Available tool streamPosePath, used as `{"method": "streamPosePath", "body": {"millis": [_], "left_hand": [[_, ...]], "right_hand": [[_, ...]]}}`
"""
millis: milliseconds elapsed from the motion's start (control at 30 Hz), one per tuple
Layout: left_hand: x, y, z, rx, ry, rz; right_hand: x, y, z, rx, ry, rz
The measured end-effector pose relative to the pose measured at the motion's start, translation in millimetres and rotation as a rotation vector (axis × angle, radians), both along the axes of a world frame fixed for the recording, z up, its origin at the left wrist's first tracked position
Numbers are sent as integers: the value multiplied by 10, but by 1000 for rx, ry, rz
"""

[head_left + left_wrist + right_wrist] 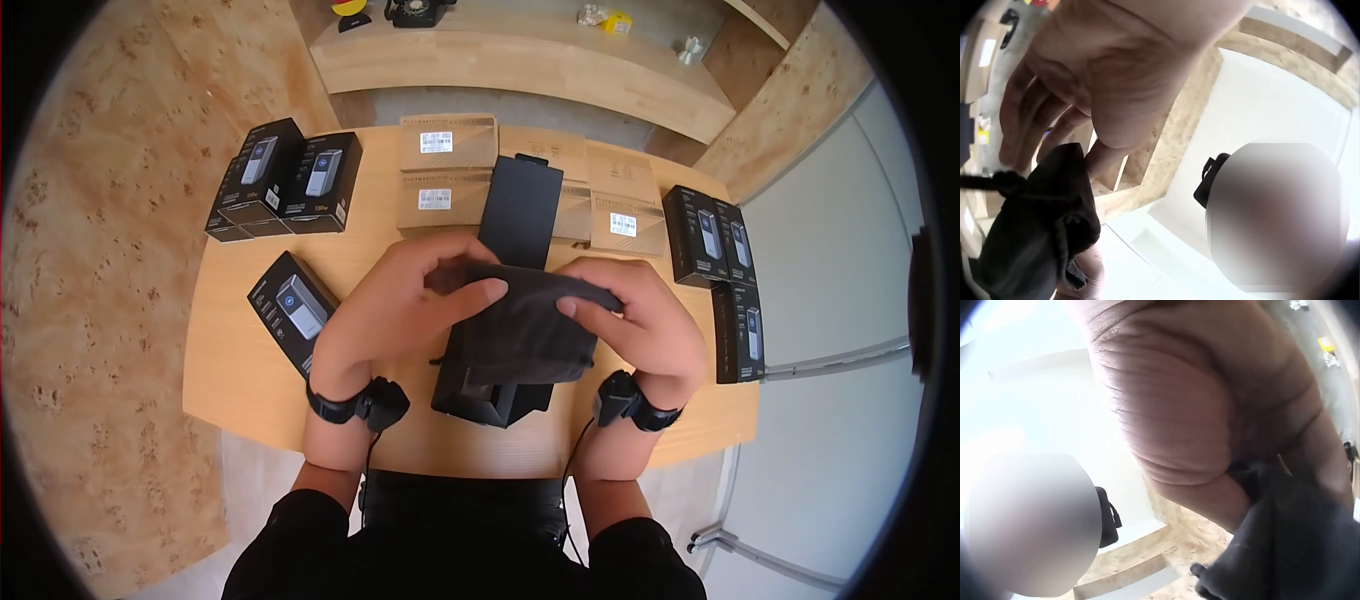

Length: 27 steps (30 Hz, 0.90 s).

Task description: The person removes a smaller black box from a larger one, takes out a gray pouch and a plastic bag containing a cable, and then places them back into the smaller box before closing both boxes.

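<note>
A dark cloth pouch [530, 325] is held up between both hands over an opened black box [480, 400] near the table's front edge. My left hand [415, 300] pinches the pouch's upper left edge, thumb on the near side. My right hand [640, 310] grips its upper right corner with thumb and fingers. In the left wrist view the pouch [1038, 231] hangs beneath the left hand [1110, 69], with a drawstring cord at its side. The right wrist view shows the cloth [1291, 544] under the right hand [1204, 394]. What the pouch contains is hidden.
Black product boxes stand at the back left [262, 170] and right [705, 235]; another box [295, 310] lies beside the left forearm. Brown cartons [447, 150] are stacked at the back, behind a long black box part [520, 210]. A shelf [520, 70] is beyond the table.
</note>
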<state>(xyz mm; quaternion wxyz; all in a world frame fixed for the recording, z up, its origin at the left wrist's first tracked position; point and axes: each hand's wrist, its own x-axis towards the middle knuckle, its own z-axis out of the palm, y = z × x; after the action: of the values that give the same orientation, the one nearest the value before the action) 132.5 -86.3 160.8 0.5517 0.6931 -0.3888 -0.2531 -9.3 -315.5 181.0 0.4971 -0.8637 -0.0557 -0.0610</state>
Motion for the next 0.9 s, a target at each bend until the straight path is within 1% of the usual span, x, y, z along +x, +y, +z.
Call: {"method": "streamPosePath", "body": {"millis": [67, 100, 167, 200, 267, 367, 467, 567, 600, 667, 700, 767, 867, 900], "left_hand": [[0, -47, 17, 174, 307, -42], [7, -93, -2, 263, 229, -34], [18, -182, -81, 438, 66, -20], [23, -191, -123, 453, -52, -67], [40, -189, -200, 477, -287, -157], [31, -142, -262, 583, -520, -101], [49, -138, -249, 592, -511, -199], [36, -176, -242, 659, -494, -241], [26, -187, -229, 688, -500, -209], [12, -195, -202, 745, -511, -143], [18, -160, -224, 714, -536, -102], [56, -36, -313, 651, -588, -20], [163, 98, -431, 564, -670, 14], [203, 116, -442, 556, -652, -1]], "right_hand": [[68, 9, -21, -128, 100, -76], [107, 29, -50, -180, 168, -134], [162, -8, -246, -302, 114, -162], [171, -19, -310, -364, 86, -174], [143, -31, -270, -347, 120, -201], [86, -41, -163, -333, 137, -237], [17, -50, -146, -360, 89, -290], [-39, -14, -107, -349, 72, -359], [-57, -3, -87, -337, 77, -381], [-70, 22, -67, -344, 80, -344], [-69, 40, -57, -347, 81, -327], [-37, 109, -31, -301, 64, -221], [41, 200, -109, -253, -1, -21], [97, 224, -129, -216, -9, 53]]}}
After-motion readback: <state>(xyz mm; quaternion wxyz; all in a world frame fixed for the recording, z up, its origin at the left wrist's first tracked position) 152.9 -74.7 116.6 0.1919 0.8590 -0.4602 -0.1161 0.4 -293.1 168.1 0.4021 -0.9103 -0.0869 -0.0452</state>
